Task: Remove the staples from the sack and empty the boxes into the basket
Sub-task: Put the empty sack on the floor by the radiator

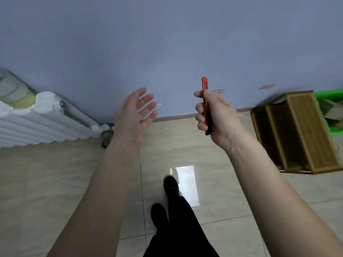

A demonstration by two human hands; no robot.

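Observation:
My right hand (pixel 216 115) is closed around a red utility knife (pixel 205 101), held upright in front of the blue wall. My left hand (pixel 136 110) is raised beside it, palm up, fingers spread, holding nothing. At the far right a green basket (pixel 332 94) with cardboard pieces inside stands against the wall, partly hidden behind a wooden rack. No sack or boxes show clearly in view.
A brown wooden rack (pixel 297 132) lies on the tiled floor at the right. A white radiator (pixel 42 121) runs along the wall at the left, with tape rolls (pixel 13 89) on top. My legs and black shoes (pixel 170 190) are below, on the beige tiles.

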